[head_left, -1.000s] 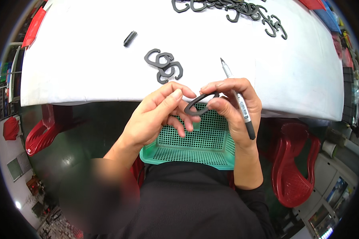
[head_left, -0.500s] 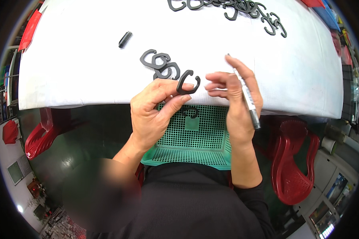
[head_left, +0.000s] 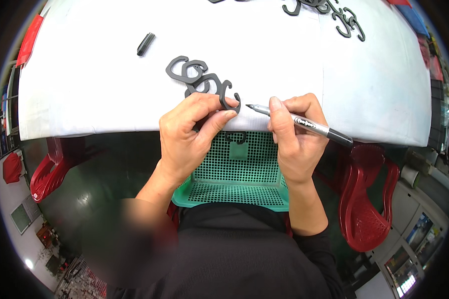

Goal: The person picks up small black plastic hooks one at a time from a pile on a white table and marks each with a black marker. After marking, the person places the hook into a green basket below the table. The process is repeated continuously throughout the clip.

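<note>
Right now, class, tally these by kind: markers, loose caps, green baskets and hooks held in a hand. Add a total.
Marker, in the right hand: 1
Hook, in the left hand: 1
Cap: 1
Basket: 1
Total: 4

a black hook (head_left: 222,99), gap upward, is held near an uncapped silver marker (head_left: 307,123).

1. A narrow gap separates the marker pen (head_left: 312,125) tip, in the right hand (head_left: 299,139), from the black C-shaped hook (head_left: 229,104) in the left hand (head_left: 187,129).
2. Overlapping hooks (head_left: 197,78) block a low forward slide beyond the left hand.
3. Broad passage crosses the white tablecloth (head_left: 264,55) between these and the far hook pile (head_left: 342,30).
4. The pen cap (head_left: 145,44) obstructs slightly, farther left.
5. Between the forearms, the green basket (head_left: 229,205) opens upward.
</note>
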Demonstrator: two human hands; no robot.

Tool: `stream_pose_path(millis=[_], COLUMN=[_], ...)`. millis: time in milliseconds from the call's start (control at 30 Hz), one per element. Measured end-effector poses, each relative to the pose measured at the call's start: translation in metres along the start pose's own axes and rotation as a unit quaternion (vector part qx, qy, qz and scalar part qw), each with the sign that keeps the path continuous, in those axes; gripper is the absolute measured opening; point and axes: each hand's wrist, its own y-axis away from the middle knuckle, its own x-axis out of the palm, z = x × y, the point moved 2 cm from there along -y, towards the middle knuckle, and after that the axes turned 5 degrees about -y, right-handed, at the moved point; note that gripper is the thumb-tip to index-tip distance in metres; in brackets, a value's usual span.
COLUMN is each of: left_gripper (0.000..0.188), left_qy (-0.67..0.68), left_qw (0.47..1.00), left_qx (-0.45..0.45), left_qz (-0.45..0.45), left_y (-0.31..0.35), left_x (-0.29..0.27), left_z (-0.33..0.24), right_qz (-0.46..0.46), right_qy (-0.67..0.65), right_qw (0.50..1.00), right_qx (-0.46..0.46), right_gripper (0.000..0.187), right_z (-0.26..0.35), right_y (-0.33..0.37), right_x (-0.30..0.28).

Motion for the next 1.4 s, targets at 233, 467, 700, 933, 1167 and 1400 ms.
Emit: stream_pose_path(millis=[233,467,700,933,1167,1400], left_gripper=[0.012,0.012,0.011,0.011,0.014,0.022], left_qy=[0.016,0.012,0.014,0.017,-0.037,-0.133], left_qw=[0.999,1.0,0.999,0.999,0.999,0.985], left_qx=[-0.03,-0.015,-0.028,-0.036,0.007,0.111], left_qz=[0.007,0.018,0.004,0.005,0.029,0.005], left_y=[-0.003,-0.003,-0.004,-0.004,-0.004,-0.003], left_x=[0.0,-0.001,0.0,0.0,-0.004,-0.005], left_z=[-0.001,0.0,-0.001,-0.002,-0.003,-0.004], right_qz=[-0.006,-0.003,0.001,0.004,-0.047,-0.059], right_qy=[0.026,0.041,0.054,0.06,-0.037,-0.042], right_qw=[0.999,0.998,0.998,0.998,0.998,0.997], right_qx=[0.034,0.037,0.014,0.009,0.033,0.015], right_gripper=[0.02,0.02,0.02,0.02,0.016,0.017], right_z=[-0.006,-0.005,-0.007,-0.007,-0.002,0.005], right_y=[-0.005,-0.005,-0.007,-0.006,-0.004,-0.007], right_x=[0.006,0.008,0.008,0.009,-0.002,-0.008])
